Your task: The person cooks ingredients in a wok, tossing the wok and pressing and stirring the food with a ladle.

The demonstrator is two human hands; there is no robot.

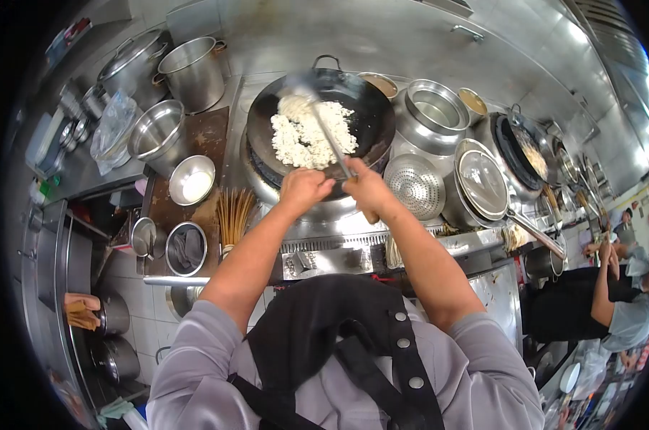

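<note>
A large black wok point(371, 118) sits on the stove with white rice point(303, 140) spread over its left and middle part. My right hand point(368, 189) is closed round the handle of a long metal ladle point(327, 131), whose head is blurred over the rice's upper left. At the wok's near rim is my left hand point(306, 190), its fingers closed on the edge; what lies between them is partly hidden.
Right of the wok stand a perforated strainer point(414, 186), a metal pot point(436, 107) and a long-handled sieve point(483, 183). To the left are bowls point(192, 180), tall pots point(194, 75) and a bamboo whisk point(234, 215). Another person point(597, 304) stands far right.
</note>
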